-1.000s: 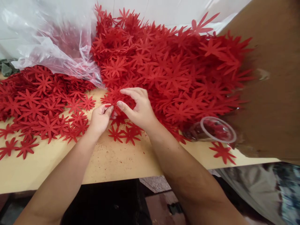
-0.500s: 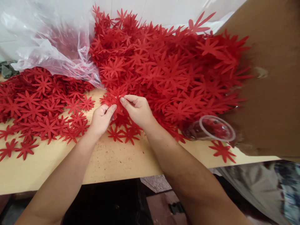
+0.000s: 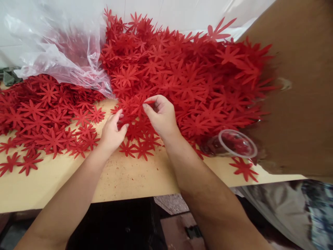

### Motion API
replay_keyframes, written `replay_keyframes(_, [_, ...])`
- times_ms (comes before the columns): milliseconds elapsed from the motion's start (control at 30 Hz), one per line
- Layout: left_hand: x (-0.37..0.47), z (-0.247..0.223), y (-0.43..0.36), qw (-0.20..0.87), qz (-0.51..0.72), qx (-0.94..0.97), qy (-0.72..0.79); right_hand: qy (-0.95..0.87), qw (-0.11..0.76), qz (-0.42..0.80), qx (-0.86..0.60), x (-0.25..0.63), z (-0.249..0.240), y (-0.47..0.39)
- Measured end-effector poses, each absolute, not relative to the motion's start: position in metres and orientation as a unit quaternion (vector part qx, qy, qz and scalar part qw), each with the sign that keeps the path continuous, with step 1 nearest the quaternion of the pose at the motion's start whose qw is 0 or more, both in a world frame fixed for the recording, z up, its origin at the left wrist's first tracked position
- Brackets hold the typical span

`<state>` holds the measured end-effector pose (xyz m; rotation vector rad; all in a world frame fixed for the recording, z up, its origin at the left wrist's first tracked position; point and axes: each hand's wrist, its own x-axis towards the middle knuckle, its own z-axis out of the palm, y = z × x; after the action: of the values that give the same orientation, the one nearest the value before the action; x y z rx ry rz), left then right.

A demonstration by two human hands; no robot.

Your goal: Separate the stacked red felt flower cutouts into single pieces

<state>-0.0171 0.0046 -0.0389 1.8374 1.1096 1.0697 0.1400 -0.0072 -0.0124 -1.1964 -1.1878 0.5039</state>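
My left hand (image 3: 113, 133) hovers over the table's near middle, thumb and fingers apart, with nothing in it. To its right, my right hand (image 3: 162, 114) has thumb and index finger pinched on a red flower-shaped cutout (image 3: 136, 105); its outline blends into the red behind it. A large heap of red flower cutouts (image 3: 182, 76) rises just beyond both hands. Several loose cutouts (image 3: 143, 150) lie flat below them. A second, lower pile of red flower cutouts (image 3: 39, 107) spreads to the left of my left hand.
A clear plastic bag (image 3: 75, 62) stands between the piles at the back. Right of the heap, a clear plastic cup (image 3: 221, 142) lies on its side, beside a brown cardboard panel (image 3: 299, 104). The pale tabletop (image 3: 125, 184) carries small red scraps and ends at its front edge.
My left hand has opened and let go of the red piece. My right hand has moved right and slightly away from me, still pinching.
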Motion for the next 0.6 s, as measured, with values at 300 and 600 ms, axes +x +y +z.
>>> replay_keyframes(300, [-0.056,-0.005,0.004,0.129,0.335,0.79,0.497,-0.581,0.532,0.144,-0.598,0.141,-0.032,-0.005])
replay_keyframes(600, [-0.085,0.01,0.047,-0.074,0.023,0.839,0.539,-0.703,0.458,0.03,-0.543,0.119,-0.02,-0.017])
